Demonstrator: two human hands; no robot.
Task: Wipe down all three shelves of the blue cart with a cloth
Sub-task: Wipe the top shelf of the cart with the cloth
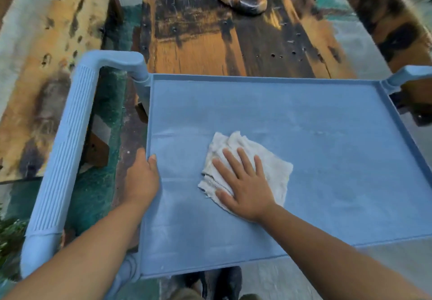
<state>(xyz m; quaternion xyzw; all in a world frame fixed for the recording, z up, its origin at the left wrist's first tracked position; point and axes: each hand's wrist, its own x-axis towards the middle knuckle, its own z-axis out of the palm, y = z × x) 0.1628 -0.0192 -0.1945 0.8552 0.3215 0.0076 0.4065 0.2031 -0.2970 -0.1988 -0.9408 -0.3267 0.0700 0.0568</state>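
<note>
The single head camera looked steeply down and forward from close above the cart's top shelf (304,112), both forearms reaching in from the bottom edge, wooden planks (198,42) beyond.

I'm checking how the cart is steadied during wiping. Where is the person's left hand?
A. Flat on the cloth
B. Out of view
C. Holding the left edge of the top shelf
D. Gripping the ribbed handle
C: the left hand grips the top shelf at its left rim, while the right hand presses the cloth.
</note>
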